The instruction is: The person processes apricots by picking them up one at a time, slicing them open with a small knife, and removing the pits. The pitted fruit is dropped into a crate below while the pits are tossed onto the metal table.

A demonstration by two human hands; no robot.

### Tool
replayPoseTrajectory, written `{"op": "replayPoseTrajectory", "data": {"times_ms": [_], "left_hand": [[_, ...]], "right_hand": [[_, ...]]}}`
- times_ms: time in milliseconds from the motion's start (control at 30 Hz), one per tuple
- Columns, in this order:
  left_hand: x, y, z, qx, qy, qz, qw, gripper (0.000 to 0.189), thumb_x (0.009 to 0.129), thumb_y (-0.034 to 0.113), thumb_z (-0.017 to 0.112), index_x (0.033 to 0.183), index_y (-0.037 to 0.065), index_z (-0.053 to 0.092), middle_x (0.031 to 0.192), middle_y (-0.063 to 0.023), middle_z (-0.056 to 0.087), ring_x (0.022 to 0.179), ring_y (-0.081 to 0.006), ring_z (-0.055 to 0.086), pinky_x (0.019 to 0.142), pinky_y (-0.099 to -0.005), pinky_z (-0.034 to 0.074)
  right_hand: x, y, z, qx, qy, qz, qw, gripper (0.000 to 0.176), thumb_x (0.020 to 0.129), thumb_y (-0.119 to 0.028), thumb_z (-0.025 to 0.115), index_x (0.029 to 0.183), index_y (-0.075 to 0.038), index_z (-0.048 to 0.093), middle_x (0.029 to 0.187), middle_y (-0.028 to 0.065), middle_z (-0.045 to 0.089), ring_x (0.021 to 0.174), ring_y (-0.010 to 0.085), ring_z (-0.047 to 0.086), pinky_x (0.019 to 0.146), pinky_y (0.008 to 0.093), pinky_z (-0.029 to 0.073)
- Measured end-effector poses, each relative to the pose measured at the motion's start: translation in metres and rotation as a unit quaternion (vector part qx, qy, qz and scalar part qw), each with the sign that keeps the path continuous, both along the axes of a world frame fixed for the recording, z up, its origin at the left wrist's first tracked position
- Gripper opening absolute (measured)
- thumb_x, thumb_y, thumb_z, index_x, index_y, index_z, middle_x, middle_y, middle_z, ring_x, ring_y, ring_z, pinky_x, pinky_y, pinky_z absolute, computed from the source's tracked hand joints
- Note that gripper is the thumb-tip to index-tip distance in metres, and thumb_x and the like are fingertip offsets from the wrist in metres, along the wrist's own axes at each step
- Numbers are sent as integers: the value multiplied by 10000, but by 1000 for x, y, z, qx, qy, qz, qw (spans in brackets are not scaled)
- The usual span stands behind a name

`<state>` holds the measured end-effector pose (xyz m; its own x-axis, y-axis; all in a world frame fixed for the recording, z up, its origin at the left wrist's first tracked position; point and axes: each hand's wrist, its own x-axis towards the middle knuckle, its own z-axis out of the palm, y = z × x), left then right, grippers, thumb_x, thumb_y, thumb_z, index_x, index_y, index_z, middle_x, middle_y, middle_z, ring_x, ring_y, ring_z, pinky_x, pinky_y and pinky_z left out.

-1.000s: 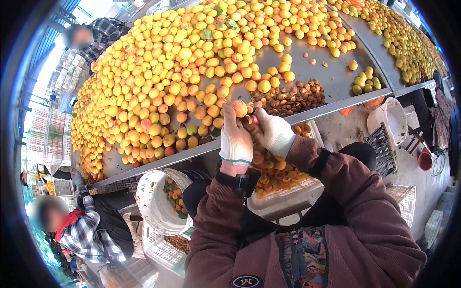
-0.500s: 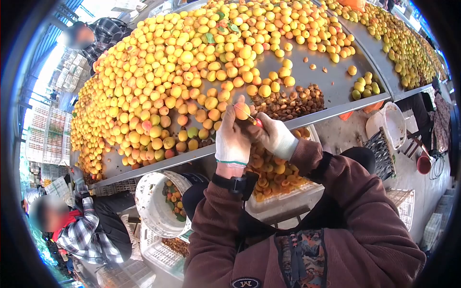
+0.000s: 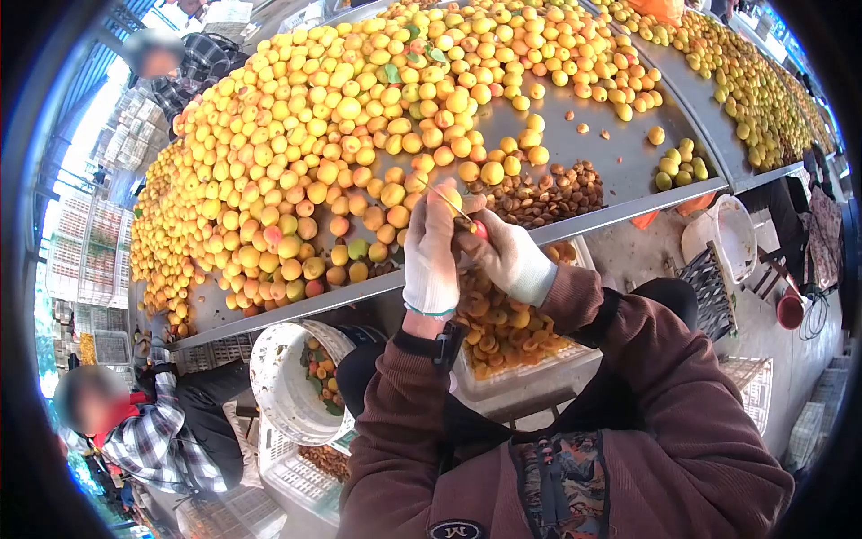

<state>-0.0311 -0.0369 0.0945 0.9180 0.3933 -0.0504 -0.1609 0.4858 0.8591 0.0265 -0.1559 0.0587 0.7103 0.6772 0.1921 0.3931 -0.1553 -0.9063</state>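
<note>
At the steel table's near rim, head view: both gloved hands meet just above the metal edge.
Left hand: white glove, fingers curled around one apricot, raised over the table's front rim.
Right hand: closed on a red-handled knife, whose thin blade lies across the held fruit.
Steel table: slopes away from the person, bare metal toward its right side.
Apricot heap: covers the table's left and far parts.
Pits: brown pile on the table, just behind the hands.
Crate: below the table's rim under the hands, filled with halved fruit.
White bucket: below the table, left of the crate.
Co-worker: plaid sleeve, beneath the table's left end.
</note>
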Motion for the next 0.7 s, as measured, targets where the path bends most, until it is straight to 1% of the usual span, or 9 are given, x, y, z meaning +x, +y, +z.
{"op": "replayPoseTrajectory", "data": {"times_ms": [33, 67, 133, 167, 267, 367, 433, 467, 700], "left_hand": [[1, -2, 1, 64, -3, 13, 998, 407, 1013, 328, 519, 1264, 12, 466, 1023, -123, 684, 850, -142, 609, 771, -272, 497], [2, -3, 1, 63, -1, 11, 998, 407, 1013, 328, 519, 1264, 12, 466, 1023, -123, 684, 850, -142, 609, 771, -272, 497], [6, -3, 0, 207, -45, 66, 975, 389, 1011, 302, 529, 1257, 6, 475, 1012, -132, 695, 889, -154, 620, 812, -285, 496], [7, -2, -2, 207, -45, 66, 975, 389, 1011, 302, 529, 1257, 6, 475, 1012, -132, 695, 889, -154, 620, 812, -285, 496], [10, 3, -12, 142, -37, 46, 988, 321, 979, 204, 589, 1221, 19, 488, 1053, -117, 667, 942, -161, 630, 818, -288, 514], [9, 2, -16, 87, 30, 34, 995, 287, 996, 265, 558, 1138, 18, 527, 1073, -131, 662, 931, -163, 633, 824, -278, 506], [6, 0, -14, -7, 42, 2, 999, 385, 1021, 389, 478, 1098, 16, 531, 1049, -172, 687, 945, -212, 631, 836, -304, 499], [6, 0, -13, 14, 39, -6, 999, 503, 1012, 507, 420, 1074, 20, 529, 1075, -176, 667, 960, -225, 626, 831, -313, 504], [1, 0, -15, -96, 27, -9, 995, 492, 1046, 478, 328, 975, 33, 527, 1025, -107, 622, 1023, -242, 625, 824, -304, 492]], "right_hand": [[-1, 0, 2, 35, 54, 14, 998, 389, 983, -283, 535, 1251, -16, 447, 866, 240, 651, 865, 434, 650, 704, 422, 526], [-2, 1, 4, 35, 56, 12, 998, 389, 983, -283, 535, 1251, -16, 447, 866, 240, 651, 865, 434, 650, 704, 422, 526], [-3, 1, 8, 60, 37, 5, 998, 392, 984, -304, 540, 1230, -9, 462, 868, 238, 646, 878, 427, 652, 707, 406, 520], [-3, 1, 6, 60, 36, 5, 998, 392, 984, -304, 540, 1230, -9, 462, 868, 238, 646, 878, 427, 652, 707, 406, 520], [-3, 1, 3, 55, 38, 6, 998, 390, 981, -305, 544, 1223, -9, 465, 873, 248, 646, 880, 440, 645, 706, 420, 520], [-4, 1, 4, -11, 55, -16, 998, 395, 975, -309, 549, 1218, -9, 467, 882, 260, 645, 880, 452, 638, 705, 435, 520], [-5, 4, -4, 14, 21, -23, 999, 382, 968, -302, 551, 1192, -2, 472, 879, 264, 646, 873, 456, 633, 697, 457, 517], [-4, 3, -5, -22, -18, -23, 999, 378, 958, -288, 557, 1188, -5, 460, 855, 256, 645, 848, 448, 635, 684, 470, 515], [3, 0, -6, -153, -94, -22, 984, 395, 900, -269, 615, 1159, -32, 433, 796, 222, 644, 776, 426, 641, 657, 484, 515]]}}
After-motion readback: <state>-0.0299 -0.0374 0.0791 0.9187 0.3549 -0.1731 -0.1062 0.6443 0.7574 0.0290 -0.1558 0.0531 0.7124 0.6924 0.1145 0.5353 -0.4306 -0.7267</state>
